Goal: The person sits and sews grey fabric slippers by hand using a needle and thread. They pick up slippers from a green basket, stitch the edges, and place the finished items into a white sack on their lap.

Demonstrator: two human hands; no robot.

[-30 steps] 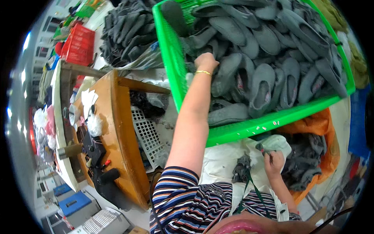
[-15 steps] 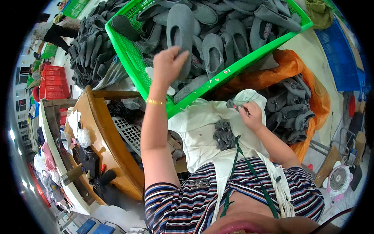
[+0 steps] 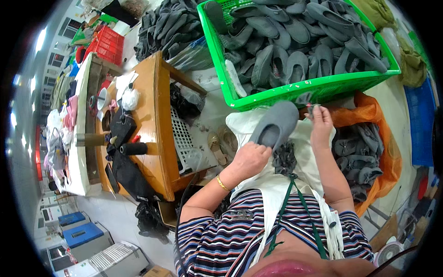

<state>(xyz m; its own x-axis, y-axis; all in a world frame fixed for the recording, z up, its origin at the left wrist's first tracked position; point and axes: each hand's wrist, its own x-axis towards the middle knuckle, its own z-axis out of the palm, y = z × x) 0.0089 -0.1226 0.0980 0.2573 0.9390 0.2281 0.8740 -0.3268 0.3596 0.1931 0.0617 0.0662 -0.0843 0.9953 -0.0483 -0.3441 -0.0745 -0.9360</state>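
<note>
My left hand (image 3: 250,160) grips a grey felt slipper (image 3: 282,118) by its heel end, opening facing up and toe pointing away, above my white apron (image 3: 244,121). Pinched in the fingertips of my right hand (image 3: 320,123) is a small grey fabric bow (image 3: 303,99) with a bit of red on it, just beyond the slipper's toe. A heap of similar dark grey bows (image 3: 284,161) lies on the apron in my lap, partly hidden by the slipper. Beyond my hands stands a green plastic crate (image 3: 295,89) piled with loose grey slippers (image 3: 296,67).
To the right, an orange sack (image 3: 390,159) holds several grey slippers with bows (image 3: 355,159). A wooden table (image 3: 152,120) stands at left, carrying a black spool (image 3: 134,148) and other odds and ends. More grey slippers (image 3: 170,34) are heaped at the far left.
My left hand has brought the slipper from the crate back over my lap. My right hand has lifted the bow up and away from me. The whole view has shifted.
</note>
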